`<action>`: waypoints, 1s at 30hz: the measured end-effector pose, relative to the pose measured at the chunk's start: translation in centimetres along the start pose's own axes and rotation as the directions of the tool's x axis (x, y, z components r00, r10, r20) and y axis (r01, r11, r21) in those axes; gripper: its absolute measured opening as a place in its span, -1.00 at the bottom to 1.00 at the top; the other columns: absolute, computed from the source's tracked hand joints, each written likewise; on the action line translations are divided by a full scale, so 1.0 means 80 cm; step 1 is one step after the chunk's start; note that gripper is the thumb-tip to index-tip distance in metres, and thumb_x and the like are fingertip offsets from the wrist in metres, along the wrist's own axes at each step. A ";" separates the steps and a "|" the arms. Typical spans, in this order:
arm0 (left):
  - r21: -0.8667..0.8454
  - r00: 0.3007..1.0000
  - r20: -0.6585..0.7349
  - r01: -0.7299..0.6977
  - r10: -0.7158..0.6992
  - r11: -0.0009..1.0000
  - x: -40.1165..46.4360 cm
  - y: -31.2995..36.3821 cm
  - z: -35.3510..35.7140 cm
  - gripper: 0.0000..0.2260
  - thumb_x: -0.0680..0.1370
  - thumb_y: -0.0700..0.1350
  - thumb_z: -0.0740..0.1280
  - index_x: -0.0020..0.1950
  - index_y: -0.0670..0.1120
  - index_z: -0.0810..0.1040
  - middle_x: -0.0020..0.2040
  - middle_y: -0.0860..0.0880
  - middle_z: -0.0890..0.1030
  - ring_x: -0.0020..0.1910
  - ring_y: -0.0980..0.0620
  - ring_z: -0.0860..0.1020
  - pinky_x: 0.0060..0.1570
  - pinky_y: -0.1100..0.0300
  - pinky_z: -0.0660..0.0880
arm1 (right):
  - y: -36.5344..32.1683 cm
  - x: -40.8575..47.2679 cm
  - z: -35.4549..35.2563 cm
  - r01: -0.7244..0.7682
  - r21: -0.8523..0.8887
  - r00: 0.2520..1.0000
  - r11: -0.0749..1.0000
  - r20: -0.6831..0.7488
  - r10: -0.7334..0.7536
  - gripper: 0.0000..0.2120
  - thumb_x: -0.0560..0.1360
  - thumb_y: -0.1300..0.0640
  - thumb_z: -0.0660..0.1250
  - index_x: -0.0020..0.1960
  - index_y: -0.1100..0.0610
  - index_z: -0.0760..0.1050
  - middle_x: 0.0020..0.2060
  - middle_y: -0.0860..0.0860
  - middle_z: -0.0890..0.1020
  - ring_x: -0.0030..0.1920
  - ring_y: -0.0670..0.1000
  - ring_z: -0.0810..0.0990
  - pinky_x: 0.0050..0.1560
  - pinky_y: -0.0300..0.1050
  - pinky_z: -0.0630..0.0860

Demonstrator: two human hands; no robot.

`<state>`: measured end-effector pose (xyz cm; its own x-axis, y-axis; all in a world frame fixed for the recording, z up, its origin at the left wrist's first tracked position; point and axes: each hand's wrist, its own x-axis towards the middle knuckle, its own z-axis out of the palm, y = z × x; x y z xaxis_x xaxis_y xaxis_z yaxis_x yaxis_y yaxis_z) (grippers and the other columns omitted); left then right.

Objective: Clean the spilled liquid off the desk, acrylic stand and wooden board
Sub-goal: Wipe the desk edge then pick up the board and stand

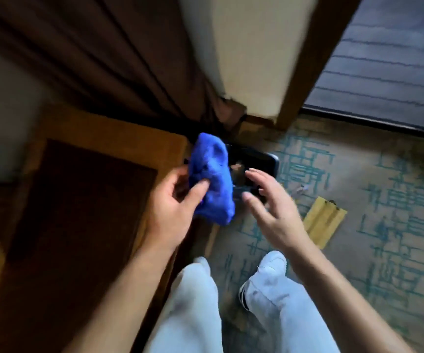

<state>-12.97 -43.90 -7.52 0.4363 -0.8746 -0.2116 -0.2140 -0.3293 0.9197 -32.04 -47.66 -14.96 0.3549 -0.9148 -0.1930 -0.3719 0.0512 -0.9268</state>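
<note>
My left hand [172,200] is closed on a bunched bright blue cloth [212,179], held in the air past the right edge of the wooden desk [91,200]. My right hand [269,207] hovers just right of the cloth, fingers spread, with nothing in it. Behind both hands a dark glossy object [254,161] with rounded corners sits low near the floor; the cloth and my fingers hide part of it. The desk has a yellowish rim and a dark brown inset top. The frame is blurred.
A brown curtain [104,59] hangs behind the desk, beside a cream wall [251,47] and a wooden post [305,59]. A yellow ridged piece [323,220] lies on the patterned carpet [384,212]. My legs in pale trousers [231,301] stand at the desk's right.
</note>
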 end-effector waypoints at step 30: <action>0.903 0.966 -0.244 0.193 0.087 0.383 0.288 -0.180 -0.414 -0.67 0.61 -0.08 0.24 0.34 -0.17 0.49 0.26 -0.34 0.49 0.20 -0.39 0.47 0.04 -0.24 0.46 | -0.037 0.119 0.257 0.590 -0.718 0.807 0.369 0.510 -0.296 -0.38 0.57 -0.24 0.15 0.58 -0.07 0.21 0.59 0.15 0.19 0.61 0.23 0.08 0.55 0.28 0.08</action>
<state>29.15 -47.51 -14.70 0.6159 -0.7866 -0.0437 -0.7870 -0.6169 0.0128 -9.95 -48.28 -20.66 0.8344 -0.5492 -0.0459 -0.5443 -0.8082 -0.2249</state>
